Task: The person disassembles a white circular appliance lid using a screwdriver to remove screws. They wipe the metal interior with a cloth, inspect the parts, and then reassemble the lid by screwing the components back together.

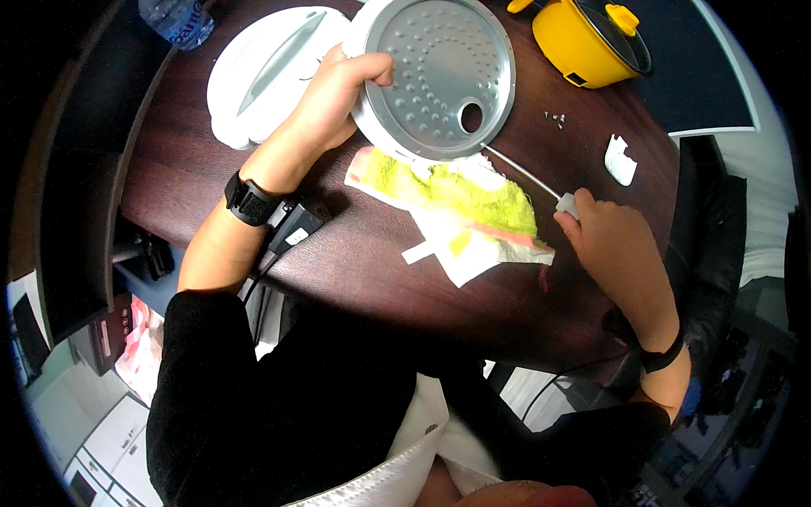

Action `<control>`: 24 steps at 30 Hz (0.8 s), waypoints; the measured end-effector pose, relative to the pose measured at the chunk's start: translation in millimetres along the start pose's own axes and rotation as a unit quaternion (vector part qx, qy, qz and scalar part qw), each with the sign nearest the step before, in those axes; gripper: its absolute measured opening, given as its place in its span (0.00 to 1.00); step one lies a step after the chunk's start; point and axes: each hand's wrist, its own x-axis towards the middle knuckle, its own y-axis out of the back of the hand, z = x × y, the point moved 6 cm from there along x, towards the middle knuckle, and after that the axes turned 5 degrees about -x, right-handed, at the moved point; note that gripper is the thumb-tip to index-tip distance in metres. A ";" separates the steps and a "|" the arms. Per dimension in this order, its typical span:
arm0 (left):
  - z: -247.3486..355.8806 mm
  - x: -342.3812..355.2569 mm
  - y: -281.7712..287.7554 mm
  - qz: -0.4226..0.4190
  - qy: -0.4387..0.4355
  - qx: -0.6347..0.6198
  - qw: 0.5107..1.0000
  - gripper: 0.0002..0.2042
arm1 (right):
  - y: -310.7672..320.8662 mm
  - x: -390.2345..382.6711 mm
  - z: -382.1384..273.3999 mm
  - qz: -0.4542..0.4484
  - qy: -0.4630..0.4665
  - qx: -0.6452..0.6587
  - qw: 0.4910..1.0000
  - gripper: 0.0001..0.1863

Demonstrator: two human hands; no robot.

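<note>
My left hand [331, 95] grips the left rim of a round grey metal plate [414, 63]. The plate is tilted up, carries rows of small raised dimples, and has one round hole near its lower right. A pale rim surrounds it. My right hand [610, 245] is closed around the light handle of a screwdriver [525, 174], whose thin shaft points up and left. The tip meets the plate's lower right edge or goes behind it; I cannot tell which. Beneath the plate lies a crumpled yellow-green and white cloth [481, 203].
A white plastic housing [228, 80] lies behind my left hand. Small screws [556, 120] and a broken-edged white piece [620, 160] lie on the right of the dark wooden table [363, 262]. At the back stand a yellow pot [570, 46] and a water bottle [179, 24]. A black adapter [297, 226] sits near my left wrist.
</note>
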 end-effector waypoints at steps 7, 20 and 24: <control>-4.0 4.5 13.2 0.009 0.012 -0.037 0.999 0.02 | -38.6 -13.7 29.6 -0.159 -0.204 0.505 0.824 0.16; -5.0 14.0 31.9 0.044 0.025 -0.096 0.994 0.03 | -70.7 -10.0 -26.3 -0.033 0.002 0.313 0.949 0.21; -3.2 9.7 29.4 0.036 0.022 -0.094 0.995 0.03 | -81.4 -53.9 21.3 -0.092 -0.028 0.290 0.952 0.19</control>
